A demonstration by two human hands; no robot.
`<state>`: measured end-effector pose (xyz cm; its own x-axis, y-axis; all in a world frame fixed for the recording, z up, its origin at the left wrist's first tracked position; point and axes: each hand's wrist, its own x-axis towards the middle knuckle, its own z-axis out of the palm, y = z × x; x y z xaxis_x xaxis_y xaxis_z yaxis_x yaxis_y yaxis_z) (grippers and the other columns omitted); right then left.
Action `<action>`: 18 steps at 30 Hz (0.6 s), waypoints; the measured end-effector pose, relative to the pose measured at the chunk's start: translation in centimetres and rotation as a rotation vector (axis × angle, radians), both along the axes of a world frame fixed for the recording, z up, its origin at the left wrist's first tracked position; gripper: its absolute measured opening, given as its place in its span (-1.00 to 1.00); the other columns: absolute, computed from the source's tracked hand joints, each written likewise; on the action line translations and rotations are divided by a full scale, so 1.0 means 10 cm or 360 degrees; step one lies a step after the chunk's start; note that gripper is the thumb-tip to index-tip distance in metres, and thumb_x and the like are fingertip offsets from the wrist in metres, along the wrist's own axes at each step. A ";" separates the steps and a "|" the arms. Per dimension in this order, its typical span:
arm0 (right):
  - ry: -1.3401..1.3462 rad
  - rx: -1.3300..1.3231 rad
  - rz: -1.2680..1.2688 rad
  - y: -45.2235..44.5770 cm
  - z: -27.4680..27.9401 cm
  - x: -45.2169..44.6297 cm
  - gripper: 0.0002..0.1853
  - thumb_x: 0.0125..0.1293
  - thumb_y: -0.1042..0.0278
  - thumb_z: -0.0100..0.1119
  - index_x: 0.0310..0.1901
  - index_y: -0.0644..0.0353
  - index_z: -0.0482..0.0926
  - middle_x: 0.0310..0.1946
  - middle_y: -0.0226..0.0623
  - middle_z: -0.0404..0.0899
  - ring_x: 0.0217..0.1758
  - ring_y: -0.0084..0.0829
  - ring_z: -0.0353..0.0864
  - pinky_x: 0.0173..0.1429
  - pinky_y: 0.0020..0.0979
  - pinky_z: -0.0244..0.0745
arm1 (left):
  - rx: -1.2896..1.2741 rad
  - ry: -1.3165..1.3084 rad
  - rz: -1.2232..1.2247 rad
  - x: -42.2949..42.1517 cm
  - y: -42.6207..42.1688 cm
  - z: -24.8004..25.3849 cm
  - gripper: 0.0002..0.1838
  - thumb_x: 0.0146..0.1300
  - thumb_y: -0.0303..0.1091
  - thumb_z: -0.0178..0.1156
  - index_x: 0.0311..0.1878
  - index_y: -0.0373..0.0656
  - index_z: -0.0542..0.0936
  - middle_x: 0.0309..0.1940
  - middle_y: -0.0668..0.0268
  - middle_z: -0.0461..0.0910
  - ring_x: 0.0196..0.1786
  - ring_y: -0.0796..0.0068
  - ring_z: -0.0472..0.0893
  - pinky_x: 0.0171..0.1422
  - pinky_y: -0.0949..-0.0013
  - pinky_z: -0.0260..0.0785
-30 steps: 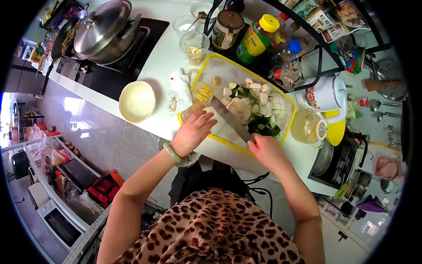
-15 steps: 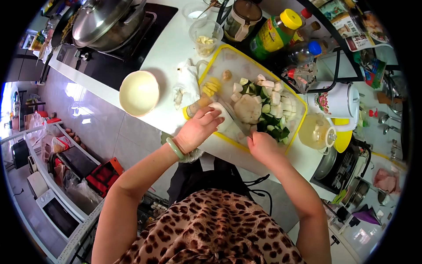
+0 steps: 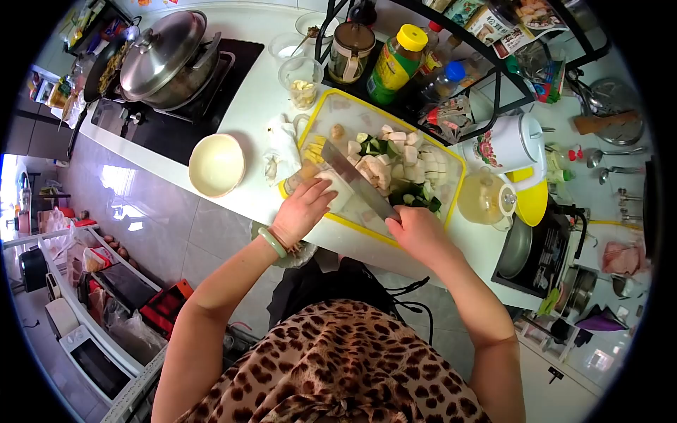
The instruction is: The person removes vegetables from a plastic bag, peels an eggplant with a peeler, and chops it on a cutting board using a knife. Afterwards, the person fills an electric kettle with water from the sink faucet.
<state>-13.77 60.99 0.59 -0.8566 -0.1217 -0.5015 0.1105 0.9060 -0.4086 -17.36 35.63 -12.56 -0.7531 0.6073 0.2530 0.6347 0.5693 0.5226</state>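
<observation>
My right hand [image 3: 417, 229] is wrapped around the handle of a cleaver [image 3: 360, 183], its broad blade slanting up and left over the cutting board. Under the fingers of my left hand [image 3: 305, 208] lies a pale, smooth piece of vegetable [image 3: 336, 190], just left of the blade. The yellow-rimmed cutting board [image 3: 395, 114] also bears white cubes [image 3: 411, 154], chunks with dark green skin [image 3: 416, 196], yellow pieces [image 3: 314, 149] and a small brownish lump [image 3: 337, 131]. A larger pale piece [image 3: 375, 171] sits partly behind the blade.
Left of the board are a cream bowl [image 3: 216, 166] and a white cloth [image 3: 281, 149]. Behind stand a plastic cup [image 3: 302, 84] and bottles [image 3: 398, 65] under a black rack. A glass pitcher [image 3: 486, 201] is on the right. A lidded pot [image 3: 163, 60] stands on the stove.
The cleaver has lifted from beside the pale pieces and turned, so its blade side shows more. My left hand stays on the vegetable piece. The whole view has shifted somewhat.
</observation>
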 end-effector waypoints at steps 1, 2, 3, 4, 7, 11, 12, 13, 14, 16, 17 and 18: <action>-0.0001 0.0000 0.0017 0.01 -0.03 0.03 -0.71 0.38 0.15 0.07 -0.29 0.25 0.56 -0.34 -0.02 0.65 -0.21 0.05 0.65 -0.13 -0.02 0.55 | 0.0025 0.0039 0.0019 0.02 0.00 0.01 -0.56 0.13 -0.41 0.27 0.14 -0.08 0.57 0.20 0.26 0.47 0.29 0.17 0.42 0.32 0.22 0.39; -0.0004 -0.0001 0.0035 0.01 -0.05 0.05 -0.71 0.38 0.15 0.06 -0.27 0.25 0.56 -0.33 -0.03 0.65 -0.20 0.05 0.65 -0.13 -0.02 0.55 | 0.0050 0.0075 0.0039 0.04 0.00 0.01 -0.56 0.12 -0.42 0.27 0.14 -0.08 0.57 0.20 0.27 0.47 0.29 0.18 0.42 0.31 0.21 0.40; -0.0035 0.0031 0.0036 0.00 -0.06 0.06 -0.71 0.39 0.15 0.06 -0.26 0.25 0.56 -0.32 -0.04 0.66 -0.19 0.04 0.65 -0.12 -0.02 0.55 | 0.0074 0.0110 0.0059 0.06 0.00 0.01 -0.55 0.11 -0.43 0.27 0.13 -0.08 0.57 0.20 0.28 0.47 0.29 0.19 0.43 0.29 0.20 0.42; -0.0068 0.0063 0.0036 -0.02 -0.08 0.06 -0.71 0.39 0.15 0.06 -0.25 0.24 0.57 -0.30 -0.04 0.66 -0.18 0.03 0.65 -0.11 -0.01 0.54 | 0.0074 0.0124 0.0061 0.07 -0.01 0.00 -0.55 0.11 -0.44 0.26 0.13 -0.08 0.57 0.19 0.28 0.47 0.29 0.19 0.43 0.28 0.20 0.42; -0.0148 0.0125 0.0048 -0.06 -0.11 0.07 -0.70 0.40 0.14 0.05 -0.22 0.24 0.57 -0.26 -0.06 0.67 -0.14 0.01 0.65 -0.08 0.00 0.54 | 0.0068 0.0159 0.0056 0.09 -0.02 -0.05 -0.54 0.08 -0.46 0.25 0.13 -0.09 0.57 0.17 0.28 0.48 0.27 0.18 0.44 0.27 0.21 0.42; -0.0237 0.0162 0.0050 -0.07 -0.20 0.05 -0.70 0.41 0.12 0.04 -0.19 0.22 0.58 -0.22 -0.08 0.67 -0.09 0.00 0.65 -0.04 0.00 0.53 | 0.0082 0.0186 0.0040 0.07 -0.02 -0.09 -0.51 0.03 -0.50 0.23 0.12 -0.10 0.57 0.15 0.28 0.48 0.26 0.16 0.44 0.29 0.23 0.42; -0.0261 0.0169 0.0042 -0.08 -0.22 0.04 -0.69 0.41 0.11 0.03 -0.18 0.21 0.58 -0.21 -0.08 0.67 -0.08 0.00 0.65 -0.03 -0.01 0.54 | 0.0093 0.0185 0.0034 0.06 -0.03 -0.10 -0.51 0.02 -0.51 0.22 0.12 -0.10 0.57 0.14 0.28 0.48 0.26 0.16 0.44 0.29 0.23 0.42; -0.0286 0.0175 0.0030 -0.08 -0.23 0.04 -0.69 0.41 0.11 0.03 -0.17 0.21 0.59 -0.21 -0.09 0.67 -0.08 0.00 0.65 -0.02 -0.01 0.54 | 0.0078 0.0182 0.0024 0.05 -0.03 -0.10 -0.51 0.02 -0.52 0.22 0.12 -0.10 0.57 0.15 0.27 0.47 0.25 0.16 0.43 0.29 0.24 0.42; -0.0310 0.0183 0.0015 -0.09 -0.24 0.03 -0.69 0.41 0.10 0.03 -0.16 0.20 0.59 -0.20 -0.09 0.67 -0.07 0.01 0.66 -0.02 -0.01 0.54 | 0.0065 0.0179 0.0011 0.05 -0.04 -0.10 -0.51 0.02 -0.52 0.22 0.12 -0.10 0.57 0.15 0.27 0.47 0.25 0.15 0.43 0.29 0.24 0.42; -0.0355 0.0212 0.0029 -0.10 -0.20 -0.01 -0.69 0.41 0.12 0.01 -0.14 0.19 0.60 -0.18 -0.09 0.68 -0.06 0.00 0.66 0.00 -0.01 0.54 | 0.0052 0.0176 -0.0007 0.03 -0.03 -0.10 -0.50 0.01 -0.53 0.22 0.12 -0.11 0.56 0.15 0.27 0.46 0.25 0.15 0.43 0.29 0.24 0.43; -0.0379 0.0225 0.0037 -0.11 -0.17 -0.03 -0.69 0.41 0.12 0.00 -0.12 0.18 0.61 -0.17 -0.08 0.68 -0.05 0.00 0.66 0.00 0.00 0.54 | 0.0049 0.0171 -0.0011 0.03 -0.03 -0.10 -0.50 0.01 -0.53 0.22 0.12 -0.11 0.56 0.16 0.27 0.46 0.25 0.15 0.43 0.29 0.24 0.43; -0.0412 0.0237 0.0048 -0.13 -0.16 -0.06 -0.69 0.41 0.13 -0.01 -0.12 0.18 0.61 -0.17 -0.08 0.68 -0.04 0.00 0.66 0.00 0.00 0.54 | 0.0046 0.0165 -0.0015 0.03 -0.03 -0.11 -0.50 0.01 -0.53 0.21 0.12 -0.11 0.56 0.16 0.27 0.46 0.25 0.15 0.43 0.30 0.24 0.42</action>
<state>-14.39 59.69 -0.98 -0.6948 -0.0539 -0.7172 0.1659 0.9583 -0.2327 -17.10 35.33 -13.66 -0.7164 0.6055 0.3466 0.6913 0.5489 0.4699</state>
